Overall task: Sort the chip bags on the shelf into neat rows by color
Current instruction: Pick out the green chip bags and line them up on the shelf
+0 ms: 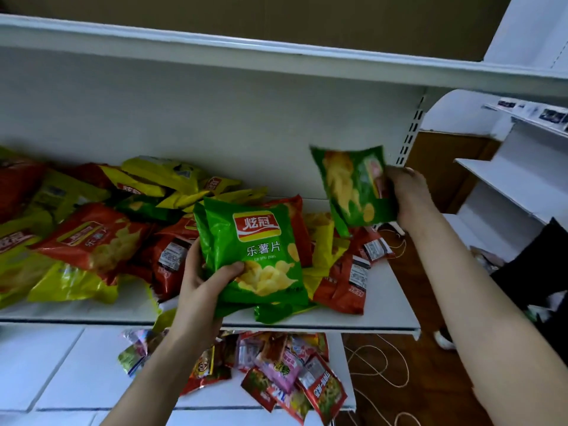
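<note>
Chip bags (92, 241): red, yellow, green, heaped unsorted on the shelf (396, 290). Green stack (255, 253) gripped by left hand (199, 290), fingers (193, 259) curled round it, lower edge over the shelf lip. 1 more green bag (353, 186) pinched in right hand (408, 201), aloft at the shelf's right end. Risk: slick stack slipping loose, dropping onto snack packets (276, 373) below; heap near the lip likely to spill if nudged. Bare room only at the right front corner and front left strip; upper shelf (215, 47) close overhead.
</note>
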A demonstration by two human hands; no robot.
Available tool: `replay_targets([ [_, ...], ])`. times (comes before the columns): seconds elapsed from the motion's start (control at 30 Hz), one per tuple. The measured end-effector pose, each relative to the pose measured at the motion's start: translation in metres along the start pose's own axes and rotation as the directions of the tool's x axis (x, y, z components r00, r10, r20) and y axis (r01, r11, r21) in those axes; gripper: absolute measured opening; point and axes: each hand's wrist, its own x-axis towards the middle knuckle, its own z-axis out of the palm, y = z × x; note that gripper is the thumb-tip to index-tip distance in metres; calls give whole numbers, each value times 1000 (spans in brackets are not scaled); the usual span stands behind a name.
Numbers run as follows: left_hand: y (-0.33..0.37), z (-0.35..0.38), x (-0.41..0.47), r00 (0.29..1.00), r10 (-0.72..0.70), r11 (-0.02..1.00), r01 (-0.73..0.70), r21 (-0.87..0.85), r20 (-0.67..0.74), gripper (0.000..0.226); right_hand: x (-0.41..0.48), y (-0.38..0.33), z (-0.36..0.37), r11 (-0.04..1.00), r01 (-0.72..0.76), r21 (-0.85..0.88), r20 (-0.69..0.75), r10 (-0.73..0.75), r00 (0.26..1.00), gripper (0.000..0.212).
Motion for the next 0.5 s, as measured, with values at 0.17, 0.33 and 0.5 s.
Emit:
replay_targets([
  [0.17,-5,-3,-20,1000,-29,999,29,-18,2,78,-65,22,32,765,352,-540,351,-176,920,11],
  [0.33,7,-16,-38,999,-18,996,20,-88,32,91,-105,33,81,313,738,-598,489,-588,645,22],
  [0.5,35,-62,-50,1000,16,997,-15,-74,17,116,-136,29,152,154,869,-471,583,-684,437,19],
])
